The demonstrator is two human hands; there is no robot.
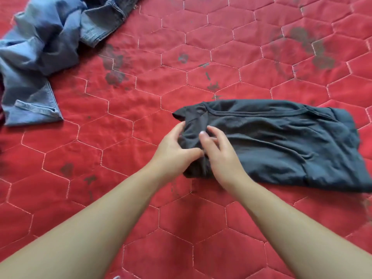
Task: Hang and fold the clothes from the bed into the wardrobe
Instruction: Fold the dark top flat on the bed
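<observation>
**Dark shirt part-folded on bed, both hands at its left end**

At far left a heap of blue denim garments (38, 51) lies crumpled on the red quilted bedcover (124, 121), running off the top and left edges; one hemmed end lies flat toward the near side. Grey smudges (113, 65) mark the cover between the denim and the shirt, with more at upper right.

The left hand (173, 150) sits at the left end of the dark grey T-shirt (281, 146), fingers curled onto the bunched cloth, thumb pressed toward the other hand. The right hand (219, 156) touches it, fingers bent and gathering the same bunched edge.

The shirt lies folded lengthwise, well apart from the denim, its neckline seam along the far edge, its right end reaching the frame edge.
</observation>
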